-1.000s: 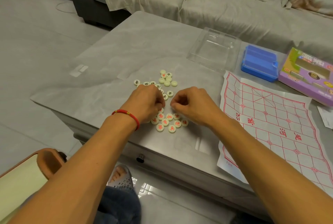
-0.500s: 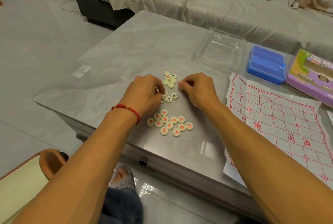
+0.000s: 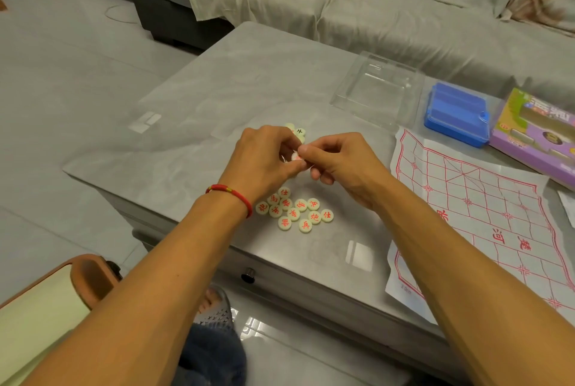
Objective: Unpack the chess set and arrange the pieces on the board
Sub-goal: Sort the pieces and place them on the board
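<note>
Chess piece (image 3: 295,156) pinched by L grip (image 3: 264,158) + R grip (image 3: 337,165) | clear tray (image 3: 378,90) (holds nothing) | blue case (image 3: 457,113) lid on

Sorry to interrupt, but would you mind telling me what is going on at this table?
A person is sorting Chinese chess pieces on the grey table. Both the left hand and right hand pinch one piece between them. A cluster of red-marked pieces lies just in front of the hands, a few more pieces behind. The paper board at the right carries no pieces.
</note>
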A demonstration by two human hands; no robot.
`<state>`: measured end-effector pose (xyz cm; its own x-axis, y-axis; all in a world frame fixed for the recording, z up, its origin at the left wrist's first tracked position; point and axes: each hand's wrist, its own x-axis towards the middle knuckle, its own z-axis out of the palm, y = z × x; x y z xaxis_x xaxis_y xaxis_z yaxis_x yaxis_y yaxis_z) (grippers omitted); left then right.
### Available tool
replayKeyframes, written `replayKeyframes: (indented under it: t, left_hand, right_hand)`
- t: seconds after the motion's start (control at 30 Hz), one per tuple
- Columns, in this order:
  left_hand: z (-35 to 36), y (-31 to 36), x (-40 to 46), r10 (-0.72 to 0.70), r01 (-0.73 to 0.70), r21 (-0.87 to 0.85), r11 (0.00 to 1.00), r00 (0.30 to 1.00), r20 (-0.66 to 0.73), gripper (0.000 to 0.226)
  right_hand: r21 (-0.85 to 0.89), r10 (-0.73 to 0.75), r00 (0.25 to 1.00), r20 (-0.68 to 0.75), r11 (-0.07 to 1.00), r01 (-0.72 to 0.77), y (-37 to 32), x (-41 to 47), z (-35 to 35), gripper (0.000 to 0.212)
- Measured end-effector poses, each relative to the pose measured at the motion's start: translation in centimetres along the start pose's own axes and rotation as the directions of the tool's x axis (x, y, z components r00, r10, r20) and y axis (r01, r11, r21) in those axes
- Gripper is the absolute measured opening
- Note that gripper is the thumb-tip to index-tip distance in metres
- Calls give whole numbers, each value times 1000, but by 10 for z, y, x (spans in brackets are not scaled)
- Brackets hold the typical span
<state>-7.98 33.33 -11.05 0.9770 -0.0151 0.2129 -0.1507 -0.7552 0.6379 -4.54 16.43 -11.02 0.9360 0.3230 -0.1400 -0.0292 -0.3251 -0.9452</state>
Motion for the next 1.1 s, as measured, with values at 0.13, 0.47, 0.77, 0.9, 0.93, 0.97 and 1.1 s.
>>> replayKeyframes:
  t: [0.13,0.47,0.77,0.9,0.93,0.97,1.1]
  left_hand:
    - [-5,-6,-2,-64,54,118,991,995,79,14]
    - [-16,-28,-16,-228,151,276,949,934,274,20]
    - [-19,-21,-13,-175,135,147,980,936,304,25]
    - [-20,-19,-11,-192,156,141,978,937,292,29]
    - [-20,-19,-12,-193,158,139,978,937,290,29]
    - [-20,-18,-12,-194,159,142,977,939,285,29]
    - [-18,-18,-12,-187,149,159,976,949,256,30]
  right_hand:
    - [-397,-100,977,-191,917,16,11,13,-7,13]
    - [-703,-302,950,-76,693,164,22,45,4,21]
    - [-801,-314,949,24,562,206,30,33,-16,18]
    - [-784,-267,964,-11,600,158,30,24,-21,15]
    - [-751,-243,969,-54,650,121,29,22,-21,14]
    - [-671,-187,976,-111,738,65,26,21,-22,14]
    - [-120,127,985,-120,983,-141,16,13,-26,15]
